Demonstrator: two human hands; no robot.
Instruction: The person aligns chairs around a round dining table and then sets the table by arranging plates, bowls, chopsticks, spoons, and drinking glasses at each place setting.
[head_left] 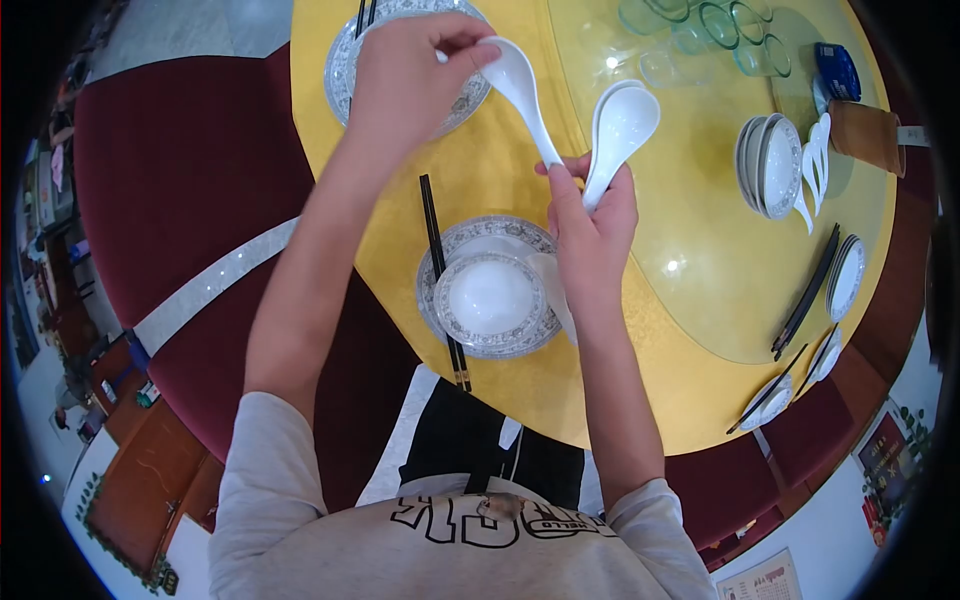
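My left hand (420, 65) is raised over the upper plate (345, 70), its thumb and fingers pinching the bowl end of a white spoon (518, 85). That spoon's handle slants down to my right hand (595, 225), touching its fingers. Closed around the handles of a small stack of white spoons (628, 118), my right hand is above the yellow table (620, 400). Below both hands, a white bowl (492, 297) rests on a patterned plate (430, 270), with black chopsticks (436, 240) lying across the plate's left side. Another pale item beside the bowl is partly hidden by my right forearm.
A glass turntable (680, 300) carries glass cups (720, 25), stacked dishes (768, 167), white spoons (815, 165), a blue packet (837, 72) and black chopsticks (808, 290). Small plates (768, 403) lie at the right edge. Dark red chairs (190, 180) surround the table.
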